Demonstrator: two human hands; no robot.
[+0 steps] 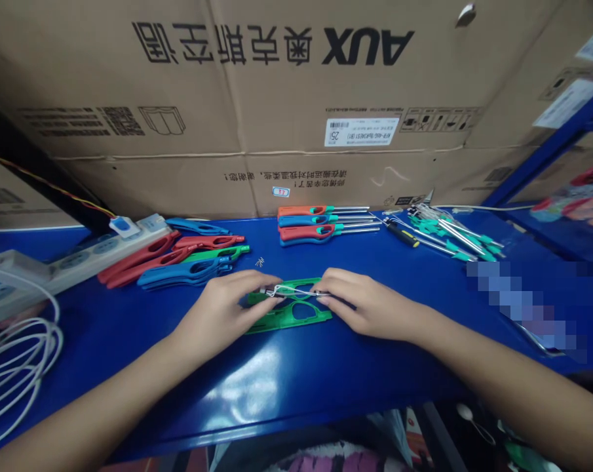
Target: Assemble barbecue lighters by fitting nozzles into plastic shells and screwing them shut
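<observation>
A green plastic lighter shell lies flat on the blue table in front of me. My left hand rests on its left end, fingers pinched on a small dark part with a thin white wire running across the shell. My right hand pinches the other end of that wire at the shell's right end.
Red, blue and green empty shells are piled at the left. Assembled lighters lie at the back centre, metal rods with green ends to the right. A white power strip and cable sit far left. Cardboard boxes wall the back.
</observation>
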